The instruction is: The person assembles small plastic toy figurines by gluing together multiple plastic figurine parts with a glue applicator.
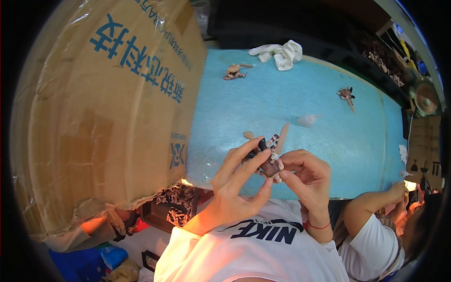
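Note:
Above the near edge of the blue tabletop (pixel 277 98), both my hands hold a small toy figurine (pixel 271 168). It has a brown body, black and striped parts, and a long flat tan blade pointing away from me. My left hand (pixel 237 176) pinches it from the left, fingers over its black part and thumb below. My right hand (pixel 307 177) grips its right side between thumb and fingers, by a small whitish part. The fingers hide some of the figurine. Just beyond my left fingertips lies a small beige piece (pixel 248 135).
A large cardboard box (pixel 103 113) walls off the left side. Two more figurines (pixel 234 71) (pixel 346 95), a translucent piece (pixel 307 120) and a white cloth (pixel 283 54) lie on the table. A tray of small parts (pixel 157 214) sits lower left. Another person (pixel 376 235) works at right.

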The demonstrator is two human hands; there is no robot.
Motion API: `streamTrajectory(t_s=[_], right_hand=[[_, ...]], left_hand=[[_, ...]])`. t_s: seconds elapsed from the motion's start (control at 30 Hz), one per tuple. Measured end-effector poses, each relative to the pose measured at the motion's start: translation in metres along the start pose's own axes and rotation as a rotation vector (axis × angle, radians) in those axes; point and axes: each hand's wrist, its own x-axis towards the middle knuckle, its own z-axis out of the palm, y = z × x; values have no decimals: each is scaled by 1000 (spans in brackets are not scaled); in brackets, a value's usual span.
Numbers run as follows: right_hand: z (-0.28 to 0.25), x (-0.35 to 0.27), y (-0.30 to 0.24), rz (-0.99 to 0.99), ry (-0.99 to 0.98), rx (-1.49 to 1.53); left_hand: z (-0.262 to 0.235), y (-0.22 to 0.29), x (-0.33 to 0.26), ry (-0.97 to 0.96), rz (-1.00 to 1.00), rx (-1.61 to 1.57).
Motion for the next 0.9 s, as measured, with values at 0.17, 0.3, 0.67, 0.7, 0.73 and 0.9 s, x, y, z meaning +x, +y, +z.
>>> streamTrajectory(t_s=[0.17, 0.3, 0.67, 0.7, 0.73, 0.9], right_hand=[[-10, 4, -26, 87, -10, -156], [-19, 12, -28, 111, -124, -156], [-15, 14, -20, 127, -84, -12], [-15, 15, -19, 122, -81, -4], [-15, 16, -19, 123, -81, -3], [-16, 19, -16, 110, -70, 0]], left_hand=[[1, 4, 4, -77, 45, 15], [0, 8, 8, -121, 72, 66], [7, 7, 9, -63, 91, 78], [7, 7, 10, -60, 93, 81], [7, 6, 10, -61, 92, 81], [5, 7, 15, -92, 56, 68]])
